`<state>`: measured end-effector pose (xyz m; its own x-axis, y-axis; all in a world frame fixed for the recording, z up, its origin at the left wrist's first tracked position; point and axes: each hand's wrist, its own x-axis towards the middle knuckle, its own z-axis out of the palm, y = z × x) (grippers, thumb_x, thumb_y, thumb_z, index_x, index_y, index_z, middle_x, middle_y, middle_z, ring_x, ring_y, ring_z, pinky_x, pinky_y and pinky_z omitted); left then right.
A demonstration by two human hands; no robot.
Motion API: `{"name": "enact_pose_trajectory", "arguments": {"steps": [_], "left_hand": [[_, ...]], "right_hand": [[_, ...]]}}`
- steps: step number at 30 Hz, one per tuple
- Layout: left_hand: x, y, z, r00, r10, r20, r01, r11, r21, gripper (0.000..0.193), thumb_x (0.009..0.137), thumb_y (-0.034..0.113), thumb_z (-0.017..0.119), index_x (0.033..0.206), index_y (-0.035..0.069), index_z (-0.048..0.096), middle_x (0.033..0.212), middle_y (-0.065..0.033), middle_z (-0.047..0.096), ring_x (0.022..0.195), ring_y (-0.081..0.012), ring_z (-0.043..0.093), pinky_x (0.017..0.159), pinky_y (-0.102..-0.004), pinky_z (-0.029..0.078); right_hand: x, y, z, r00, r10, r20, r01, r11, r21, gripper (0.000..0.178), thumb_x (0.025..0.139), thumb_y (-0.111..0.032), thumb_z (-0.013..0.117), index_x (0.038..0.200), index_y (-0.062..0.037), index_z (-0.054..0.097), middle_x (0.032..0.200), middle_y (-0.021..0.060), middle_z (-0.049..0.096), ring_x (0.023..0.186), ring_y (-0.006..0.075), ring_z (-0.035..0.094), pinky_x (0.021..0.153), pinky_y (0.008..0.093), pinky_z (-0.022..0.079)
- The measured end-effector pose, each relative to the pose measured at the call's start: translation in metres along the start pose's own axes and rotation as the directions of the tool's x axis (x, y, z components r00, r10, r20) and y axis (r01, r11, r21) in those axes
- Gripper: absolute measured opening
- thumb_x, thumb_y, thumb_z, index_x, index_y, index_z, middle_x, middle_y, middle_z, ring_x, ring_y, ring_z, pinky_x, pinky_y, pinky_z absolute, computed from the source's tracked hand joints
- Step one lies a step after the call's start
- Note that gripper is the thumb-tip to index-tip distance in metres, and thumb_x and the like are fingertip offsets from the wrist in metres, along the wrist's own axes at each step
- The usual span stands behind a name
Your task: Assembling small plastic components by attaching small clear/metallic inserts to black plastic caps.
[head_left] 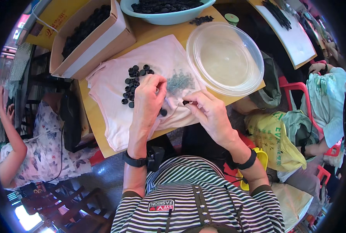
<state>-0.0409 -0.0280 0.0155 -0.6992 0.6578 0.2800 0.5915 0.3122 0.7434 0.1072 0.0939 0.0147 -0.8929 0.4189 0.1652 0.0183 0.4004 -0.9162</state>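
Observation:
My left hand [147, 95] is closed in a pinch above the pink cloth [122, 120]; whatever its fingertips hold is too hidden to name. Between the thumb and forefinger of my right hand [211, 114] is a small black part [186, 102]. Several small round black caps [131, 86] lie in a loose group beside and beyond my left hand. One more black cap [163, 112] rests on the cloth between my hands. A pile of small clear or silvery pieces [180, 81] lies just beyond my fingers.
A cardboard box [95, 46] of black parts stands at the far left of the wooden table [97, 134]. Behind is a light blue basin [165, 16] of black parts. Round clear plastic lids [254, 64] lie at right, near a small green round thing [231, 18]. People sit on both sides.

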Motion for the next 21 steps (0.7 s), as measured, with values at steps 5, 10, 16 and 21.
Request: {"name": "enact_pose_trajectory", "arguments": {"steps": [5, 10, 16, 21], "left_hand": [[-0.012, 0.011, 0.001, 0.994, 0.101, -0.037, -0.100, 0.994, 0.036, 0.008, 0.085, 0.001, 0.062, 0.093, -0.001, 0.062, 0.087, -0.0103, 0.063, 0.071, -0.0197, 0.062, 0.065, -0.0284, 0.049], [-0.029, 0.019, 0.002, 1.000, 0.022, -0.005, -0.022, 0.997, -0.079, 0.009, 0.085, 0.000, 0.063, 0.095, -0.001, 0.063, 0.087, -0.0095, 0.062, 0.075, -0.0166, 0.061, 0.068, -0.0265, 0.048], [-0.040, 0.028, 0.005, 0.998, -0.055, 0.007, 0.055, 0.966, -0.254, 0.009, 0.084, -0.001, 0.063, 0.093, -0.001, 0.062, 0.084, -0.0099, 0.061, 0.071, -0.0184, 0.061, 0.066, -0.0275, 0.048], [-0.048, 0.020, 0.005, 0.941, -0.307, 0.144, 0.334, 0.775, -0.536, 0.008, 0.090, 0.003, 0.062, 0.096, -0.001, 0.062, 0.084, -0.0040, 0.065, 0.076, -0.0082, 0.060, 0.069, -0.0231, 0.048]], "right_hand": [[-0.006, 0.002, 0.000, 0.998, -0.068, 0.003, 0.068, 0.985, -0.158, 0.021, 0.080, -0.003, 0.067, 0.100, -0.0044, 0.063, 0.092, 0.0110, 0.059, 0.081, 0.0276, 0.061, 0.070, 0.0346, 0.049], [-0.007, -0.009, 0.005, 0.997, -0.071, -0.030, 0.062, 0.969, -0.240, 0.018, 0.082, -0.007, 0.069, 0.099, -0.0039, 0.063, 0.088, 0.0118, 0.059, 0.075, 0.0262, 0.060, 0.067, 0.0332, 0.049], [0.007, -0.012, 0.007, 0.997, -0.034, -0.070, 0.028, 0.996, -0.082, 0.011, 0.084, -0.009, 0.068, 0.091, -0.0020, 0.063, 0.080, 0.0116, 0.059, 0.067, 0.0228, 0.058, 0.061, 0.0314, 0.047], [0.004, -0.008, 0.008, 0.998, 0.062, -0.025, -0.062, 0.998, 0.016, 0.010, 0.084, -0.007, 0.067, 0.090, -0.0011, 0.063, 0.081, 0.0108, 0.059, 0.066, 0.0201, 0.057, 0.060, 0.0304, 0.045]]}}
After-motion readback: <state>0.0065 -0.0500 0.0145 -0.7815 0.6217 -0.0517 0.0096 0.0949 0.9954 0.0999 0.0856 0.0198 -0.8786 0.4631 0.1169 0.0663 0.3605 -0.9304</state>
